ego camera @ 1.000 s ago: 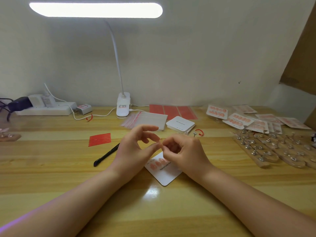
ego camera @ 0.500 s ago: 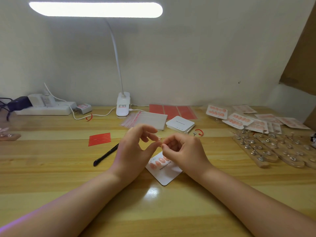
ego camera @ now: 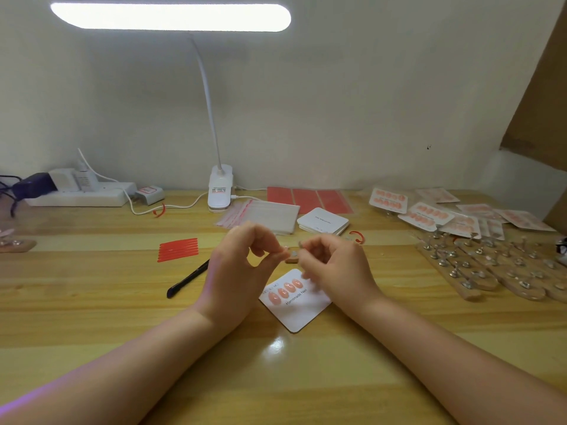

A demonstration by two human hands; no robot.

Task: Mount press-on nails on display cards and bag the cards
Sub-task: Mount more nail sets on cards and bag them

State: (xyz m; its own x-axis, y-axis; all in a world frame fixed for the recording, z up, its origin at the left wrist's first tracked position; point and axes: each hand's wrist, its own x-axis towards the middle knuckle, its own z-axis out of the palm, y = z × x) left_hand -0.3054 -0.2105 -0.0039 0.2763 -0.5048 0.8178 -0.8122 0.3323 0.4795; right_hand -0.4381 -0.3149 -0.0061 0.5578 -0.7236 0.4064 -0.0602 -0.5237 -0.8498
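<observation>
Wooden desk (ego camera: 92, 302) carries my work. White display card (ego camera: 302, 314), bearing four pink nails (ego camera: 285, 291), lies flat below my raised hands. My left hand (ego camera: 242, 268) pinches a small item at its fingertips; my right hand (ego camera: 334, 265), fingers curled, pinches something too small to identify.

Bright lamp (ego camera: 170, 17) overhead, tabletop (ego camera: 92, 317) glare, blurred fingers (ego camera: 306, 276)

Both forearms are bare to the frame edge, with no sleeves, left grip (ego camera: 242, 265) and right grip (ego camera: 334, 268) ringless.
</observation>
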